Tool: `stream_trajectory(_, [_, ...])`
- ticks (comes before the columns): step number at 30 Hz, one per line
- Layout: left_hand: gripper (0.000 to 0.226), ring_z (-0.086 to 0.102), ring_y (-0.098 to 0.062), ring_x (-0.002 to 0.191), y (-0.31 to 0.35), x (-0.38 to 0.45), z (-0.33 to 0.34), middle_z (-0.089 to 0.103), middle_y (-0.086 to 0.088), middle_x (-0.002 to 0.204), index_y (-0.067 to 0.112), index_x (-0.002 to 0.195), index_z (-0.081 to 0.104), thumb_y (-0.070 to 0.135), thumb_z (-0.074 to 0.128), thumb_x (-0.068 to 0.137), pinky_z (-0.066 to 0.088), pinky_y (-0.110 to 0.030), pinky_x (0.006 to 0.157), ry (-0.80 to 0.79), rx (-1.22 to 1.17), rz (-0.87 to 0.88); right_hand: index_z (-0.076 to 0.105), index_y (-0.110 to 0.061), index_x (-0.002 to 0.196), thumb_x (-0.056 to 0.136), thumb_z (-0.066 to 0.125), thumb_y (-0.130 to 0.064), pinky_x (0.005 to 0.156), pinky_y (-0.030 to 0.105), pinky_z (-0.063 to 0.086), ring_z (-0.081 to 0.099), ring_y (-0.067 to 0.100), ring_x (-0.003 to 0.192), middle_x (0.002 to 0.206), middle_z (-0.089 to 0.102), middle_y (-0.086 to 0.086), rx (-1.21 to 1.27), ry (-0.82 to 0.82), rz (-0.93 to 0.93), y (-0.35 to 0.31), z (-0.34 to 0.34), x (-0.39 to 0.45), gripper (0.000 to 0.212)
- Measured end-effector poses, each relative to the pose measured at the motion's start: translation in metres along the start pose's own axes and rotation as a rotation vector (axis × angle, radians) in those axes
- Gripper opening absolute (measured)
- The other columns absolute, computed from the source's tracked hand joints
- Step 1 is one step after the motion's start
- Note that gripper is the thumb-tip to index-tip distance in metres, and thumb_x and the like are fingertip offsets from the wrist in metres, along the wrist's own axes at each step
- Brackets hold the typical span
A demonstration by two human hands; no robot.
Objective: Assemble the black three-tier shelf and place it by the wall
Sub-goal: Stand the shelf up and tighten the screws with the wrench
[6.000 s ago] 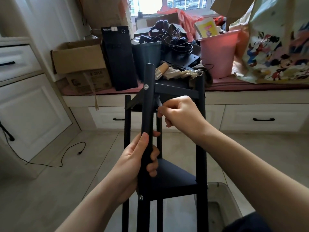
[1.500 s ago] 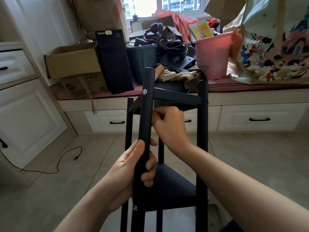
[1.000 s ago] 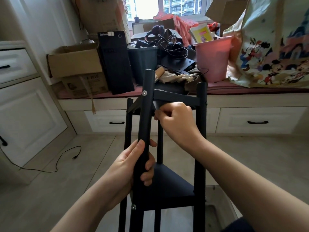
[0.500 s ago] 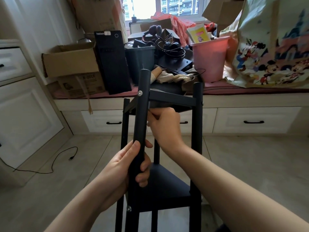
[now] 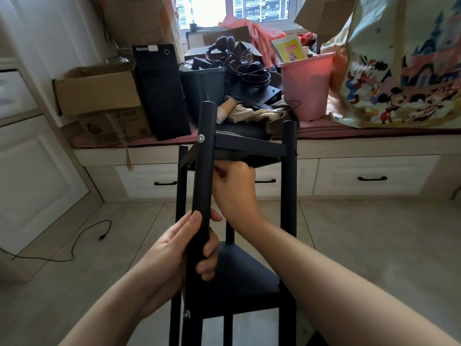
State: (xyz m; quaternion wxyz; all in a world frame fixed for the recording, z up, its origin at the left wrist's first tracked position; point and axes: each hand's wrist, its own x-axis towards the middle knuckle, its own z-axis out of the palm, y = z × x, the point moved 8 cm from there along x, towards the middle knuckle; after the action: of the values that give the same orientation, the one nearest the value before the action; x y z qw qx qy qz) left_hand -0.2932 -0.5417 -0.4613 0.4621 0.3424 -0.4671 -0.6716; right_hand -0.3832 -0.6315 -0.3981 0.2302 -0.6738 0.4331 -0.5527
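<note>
From the head camera, the black three-tier shelf (image 5: 239,275) stands upright on the tiled floor (image 5: 361,236), right in front of the person and short of the window seat (image 5: 374,146), so it is not yet by any wall. The left hand (image 5: 174,253) is wrapped round the nearest post (image 5: 203,176) about halfway between two tiers, thumb on the near side, fingers curled round the far side. The right hand (image 5: 233,186) is tucked up just under the top tier (image 5: 247,146), fingers bunched close against the inside of that same post. It looks to be pinching or turning something small there, but whatever it holds is hidden, so I cannot tell what it is or whether it holds anything at all.

My guess is that the step is tightening the fastening where the top tier meets this post; a silver screw head (image 5: 201,138) shows on the post's outer face at just that height. To do it well, I'd keep the left hand's grip firm so the post cannot twist, and hold the post square to the tier while the right hand works. Another screw (image 5: 186,314) shows low on the frame at the next tier down, and a small one (image 5: 296,152) on the right post. Since the work is out of sight under the tier, go by feel and stop once it is snug, without forcing the thread. The cluttered window seat behind, with its pink bin (image 5: 308,86) and cardboard box (image 5: 97,92), sits close to the top of the shelf, so tipping the frame forward would risk knocking into it.
</note>
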Motion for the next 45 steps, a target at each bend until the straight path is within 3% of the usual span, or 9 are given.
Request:
stream_trajectory(2, [0.033, 0.040, -0.015, 0.048, 0.001, -0.001, -0.001, 0.045, -0.006, 0.067, 0.022, 0.096, 0.069, 0.051, 0.062, 0.081, 0.042, -0.029, 0.048, 0.006, 0.000, 0.004, 0.070, -0.008, 0.075, 0.096, 0.058, -0.015, 0.066, 0.041, 0.054, 0.063, 0.022, 0.061, 0.064, 0.066, 0.006, -0.018, -0.029, -0.004, -0.002, -0.004, -0.003, 0.025])
stream_trajectory(4, [0.035, 0.041, -0.015, 0.049, 0.001, -0.002, -0.002, 0.045, -0.006, 0.067, 0.021, 0.097, 0.068, 0.051, 0.063, 0.080, 0.043, -0.029, 0.048, 0.009, -0.004, 0.001, 0.067, -0.013, 0.072, 0.097, 0.055, -0.017, 0.064, 0.045, 0.054, 0.063, 0.021, 0.059, 0.062, 0.065, 0.004, -0.063, -0.045, 0.001, -0.005, -0.010, -0.004, 0.028])
stream_trajectory(18, [0.036, 0.044, -0.014, 0.051, 0.000, -0.004, 0.000, 0.047, -0.005, 0.069, 0.021, 0.103, 0.067, 0.050, 0.062, 0.082, 0.043, -0.029, 0.051, -0.023, -0.009, 0.001, 0.073, -0.014, 0.080, 0.094, 0.060, -0.017, 0.050, 0.013, 0.033, 0.050, 0.004, 0.050, 0.057, 0.053, -0.015, -0.240, -0.071, -0.070, -0.017, -0.044, 0.000, 0.019])
stream_trajectory(27, [0.034, 0.043, -0.014, 0.052, 0.001, -0.003, 0.001, 0.045, -0.005, 0.068, 0.022, 0.099, 0.069, 0.050, 0.062, 0.081, 0.042, -0.029, 0.051, -0.015, -0.003, -0.002, 0.075, -0.006, 0.077, 0.093, 0.060, -0.016, 0.055, 0.028, 0.046, 0.058, 0.015, 0.056, 0.061, 0.063, 0.003, -0.221, -0.078, -0.067, -0.022, -0.043, 0.000, 0.024])
stream_trajectory(31, [0.034, 0.043, -0.015, 0.052, -0.002, -0.003, 0.003, 0.046, -0.006, 0.070, 0.022, 0.101, 0.068, 0.050, 0.064, 0.082, 0.043, -0.030, 0.052, -0.038, -0.017, -0.015, 0.077, -0.007, 0.075, 0.095, 0.060, -0.015, 0.054, 0.012, 0.045, 0.061, 0.000, 0.053, 0.064, 0.071, -0.005, -0.131, -0.094, 0.000, -0.016, -0.037, -0.002, 0.027])
stream_trajectory(36, [0.041, 0.044, -0.015, 0.053, -0.004, -0.005, 0.004, 0.047, -0.005, 0.071, 0.023, 0.104, 0.068, 0.055, 0.074, 0.081, 0.044, -0.031, 0.054, -0.091, -0.019, -0.030, 0.066, -0.012, 0.057, 0.093, 0.063, -0.010, 0.049, 0.014, 0.040, 0.054, 0.007, 0.047, 0.051, 0.060, -0.008, -0.056, -0.003, -0.009, -0.014, -0.027, -0.002, 0.036])
stream_trajectory(38, [0.046, 0.045, -0.015, 0.054, -0.005, -0.005, 0.004, 0.048, -0.005, 0.072, 0.023, 0.106, 0.067, 0.057, 0.078, 0.078, 0.044, -0.031, 0.055, -0.108, -0.016, -0.034, 0.053, -0.014, 0.049, 0.092, 0.063, -0.009, 0.046, 0.017, 0.034, 0.044, 0.013, 0.044, 0.043, 0.049, -0.004, -0.036, 0.050, -0.015, -0.014, -0.024, -0.001, 0.045])
stream_trajectory(42, [0.044, 0.045, -0.016, 0.054, -0.007, -0.006, 0.005, 0.048, -0.005, 0.072, 0.023, 0.107, 0.066, 0.056, 0.076, 0.081, 0.044, -0.032, 0.056, -0.138, -0.023, -0.038, 0.063, 0.007, 0.067, 0.094, 0.060, -0.012, 0.068, 0.043, 0.050, 0.059, 0.038, 0.066, 0.062, 0.062, 0.021, 0.061, 0.099, -0.014, -0.008, -0.015, 0.003, 0.033])
stream_trajectory(45, [0.043, 0.046, -0.016, 0.054, -0.007, -0.007, 0.004, 0.047, -0.005, 0.073, 0.022, 0.108, 0.065, 0.056, 0.074, 0.083, 0.045, -0.033, 0.057, -0.143, -0.021, -0.037, 0.068, 0.006, 0.074, 0.093, 0.062, -0.009, 0.075, 0.048, 0.052, 0.062, 0.039, 0.074, 0.069, 0.066, 0.020, 0.096, 0.138, 0.005, -0.003, -0.008, 0.003, 0.025])
